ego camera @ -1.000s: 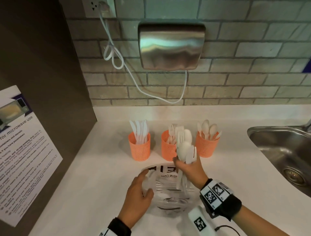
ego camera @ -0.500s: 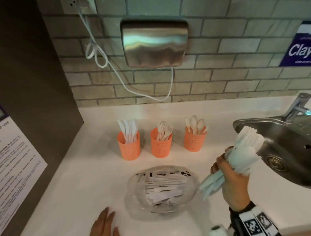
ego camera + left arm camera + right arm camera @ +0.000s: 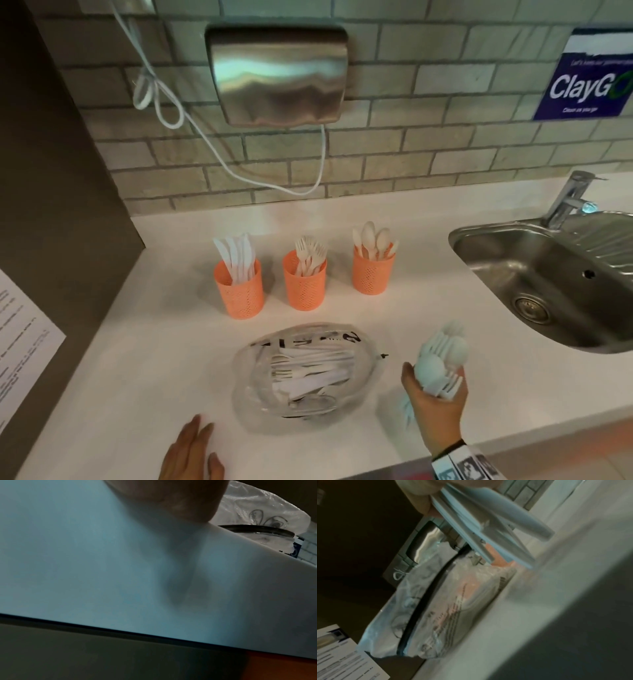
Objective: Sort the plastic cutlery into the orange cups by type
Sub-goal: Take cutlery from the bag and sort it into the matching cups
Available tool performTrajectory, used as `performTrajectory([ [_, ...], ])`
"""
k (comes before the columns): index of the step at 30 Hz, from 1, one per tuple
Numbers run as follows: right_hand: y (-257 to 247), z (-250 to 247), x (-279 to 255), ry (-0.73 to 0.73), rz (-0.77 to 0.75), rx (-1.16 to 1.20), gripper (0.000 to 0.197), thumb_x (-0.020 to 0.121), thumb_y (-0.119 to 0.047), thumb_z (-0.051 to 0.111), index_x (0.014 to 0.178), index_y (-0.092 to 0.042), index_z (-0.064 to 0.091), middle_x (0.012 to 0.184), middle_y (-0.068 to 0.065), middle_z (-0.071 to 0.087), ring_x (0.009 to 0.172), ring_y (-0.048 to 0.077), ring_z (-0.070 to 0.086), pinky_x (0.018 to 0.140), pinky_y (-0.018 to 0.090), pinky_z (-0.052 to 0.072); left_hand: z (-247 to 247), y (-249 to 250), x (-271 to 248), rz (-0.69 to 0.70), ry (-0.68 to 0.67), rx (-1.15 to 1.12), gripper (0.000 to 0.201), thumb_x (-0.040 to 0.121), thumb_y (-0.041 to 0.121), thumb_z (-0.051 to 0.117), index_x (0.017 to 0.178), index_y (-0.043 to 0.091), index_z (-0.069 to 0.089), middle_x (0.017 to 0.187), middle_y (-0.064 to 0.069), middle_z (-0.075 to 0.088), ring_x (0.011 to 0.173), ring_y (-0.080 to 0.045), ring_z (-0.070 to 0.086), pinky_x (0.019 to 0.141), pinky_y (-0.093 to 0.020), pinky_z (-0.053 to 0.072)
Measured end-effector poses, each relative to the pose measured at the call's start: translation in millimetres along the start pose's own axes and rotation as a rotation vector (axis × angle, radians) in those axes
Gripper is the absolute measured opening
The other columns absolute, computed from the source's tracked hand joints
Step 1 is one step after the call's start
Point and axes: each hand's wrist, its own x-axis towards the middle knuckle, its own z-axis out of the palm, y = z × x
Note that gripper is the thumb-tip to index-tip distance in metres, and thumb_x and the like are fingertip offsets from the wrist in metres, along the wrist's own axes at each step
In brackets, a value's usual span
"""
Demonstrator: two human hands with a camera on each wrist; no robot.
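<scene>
Three orange mesh cups stand in a row on the white counter: the left cup (image 3: pixel 239 289) has knives, the middle cup (image 3: pixel 304 281) forks, the right cup (image 3: pixel 373 270) spoons. In front of them lies a clear plastic bag (image 3: pixel 301 373) with more white cutlery inside. My right hand (image 3: pixel 435 401) grips a mixed bundle of white cutlery (image 3: pixel 442 356) to the right of the bag; its handles (image 3: pixel 488 524) fan out in the right wrist view. My left hand (image 3: pixel 191 452) rests flat on the counter near the front edge, left of the bag, holding nothing.
A steel sink (image 3: pixel 548 284) with a tap (image 3: pixel 568 198) is sunk into the counter at the right. A metal hand dryer (image 3: pixel 277 73) with a white cable hangs on the brick wall. A dark panel with a printed notice (image 3: pixel 24 353) closes the left side.
My right hand lifted the cutlery bundle out of the bag, swung it right toward the sink, then lowered it beside the bag. My left hand let go of the bag and dropped to the counter.
</scene>
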Motion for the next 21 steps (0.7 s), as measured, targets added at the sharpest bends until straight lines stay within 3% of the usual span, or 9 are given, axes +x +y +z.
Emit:
performTrajectory([
  [4, 22.9, -7.3, -7.0, -0.031, 0.118, -0.077, 0.047, 0.066, 0.019, 0.070, 0.085, -0.023, 0.058, 0.071, -0.025, 0.069, 0.064, -0.007, 0.064, 0.061, 0.005, 0.050, 1.1, -0.1, -1.3, 0.006, 0.032, 0.013, 0.039, 0.066, 0.029, 0.037, 0.101, 0.018, 0.052, 0.145, 0.041, 0.013, 0.130, 0.023, 0.013, 0.102, -0.010, 0.019],
  [7, 26.4, -14.6, -5.2, -0.047, 0.181, -0.099, 0.033, 0.067, 0.019, 0.068, 0.086, -0.006, 0.059, 0.059, -0.024, 0.067, 0.053, -0.009, 0.061, 0.051, 0.005, 0.047, 3.0, -4.4, -2.4, 0.013, 0.052, 0.052, 0.041, 0.066, 0.029, 0.038, 0.101, 0.016, 0.054, 0.146, 0.039, 0.013, 0.131, 0.022, 0.012, 0.107, -0.008, 0.013],
  [9, 25.2, -16.6, -0.7, -0.033, 0.195, -0.092, 0.030, 0.070, 0.016, 0.068, 0.094, 0.002, 0.059, 0.060, -0.017, 0.069, 0.054, -0.009, 0.061, 0.051, 0.004, 0.047, 5.9, -6.0, -3.4, 0.020, 0.086, 0.065, 0.043, 0.065, 0.029, 0.038, 0.097, 0.011, 0.060, 0.146, 0.036, 0.019, 0.131, 0.019, 0.020, 0.104, -0.020, 0.026],
  [11, 26.3, -17.1, 6.0, -0.012, 0.210, -0.062, 0.029, 0.072, 0.010, 0.069, 0.099, 0.009, 0.060, 0.070, -0.004, 0.070, 0.057, -0.006, 0.062, 0.053, 0.006, 0.048, 8.1, -6.4, -3.2, 0.025, 0.107, 0.067, 0.043, 0.064, 0.029, 0.037, 0.095, 0.011, 0.061, 0.145, 0.036, 0.020, 0.127, 0.014, 0.032, 0.092, -0.031, 0.035],
  [12, 25.2, -16.1, 9.2, -0.009, 0.220, -0.052, 0.027, 0.074, 0.007, 0.069, 0.099, 0.011, 0.060, 0.072, 0.003, 0.069, 0.058, -0.003, 0.062, 0.054, 0.007, 0.048, 8.1, -5.7, -2.4, 0.025, 0.105, 0.060, 0.043, 0.063, 0.029, 0.037, 0.097, 0.013, 0.058, 0.145, 0.039, 0.018, 0.128, 0.016, 0.029, 0.094, -0.027, 0.034],
  [14, 20.9, -13.1, 15.3, -0.015, 0.225, -0.031, 0.017, 0.076, 0.006, 0.068, 0.091, 0.011, 0.061, 0.062, -0.003, 0.069, 0.054, 0.000, 0.062, 0.053, 0.010, 0.049, 7.8, -5.7, -0.6, 0.024, 0.099, 0.057, 0.041, 0.064, 0.030, 0.036, 0.099, 0.017, 0.053, 0.144, 0.042, 0.016, 0.129, 0.022, 0.018, 0.098, -0.016, 0.027],
  [16, 12.7, -9.3, 18.8, -0.026, 0.229, 0.011, 0.008, 0.077, 0.007, 0.067, 0.082, 0.004, 0.062, 0.053, -0.008, 0.067, 0.049, 0.002, 0.061, 0.049, 0.014, 0.050, 9.6, -6.7, -0.3, 0.030, 0.119, 0.063, 0.039, 0.064, 0.030, 0.036, 0.098, 0.018, 0.053, 0.144, 0.041, 0.016, 0.128, 0.022, 0.017, 0.092, -0.024, 0.031],
  [18, 7.2, -4.8, 20.7, -0.025, 0.256, 0.069, 0.013, 0.077, 0.008, 0.066, 0.074, -0.003, 0.059, 0.047, -0.004, 0.063, 0.042, 0.006, 0.058, 0.044, 0.017, 0.048, 10.0, -7.4, 0.2, 0.034, 0.126, 0.051, 0.038, 0.065, 0.029, 0.036, 0.097, 0.017, 0.053, 0.144, 0.040, 0.018, 0.128, 0.021, 0.018, 0.086, -0.031, 0.036],
  [21, 0.1, -2.2, 23.5, -0.045, 0.372, 0.189, 0.015, 0.079, 0.007, 0.065, 0.073, -0.005, 0.057, 0.043, 0.001, 0.057, 0.037, 0.011, 0.053, 0.039, 0.019, 0.045, 6.5, -6.2, 2.5, 0.025, 0.045, -0.010, 0.037, 0.068, 0.029, 0.035, 0.097, 0.016, 0.053, 0.146, 0.037, 0.018, 0.128, 0.021, 0.020, 0.099, -0.010, 0.025],
])
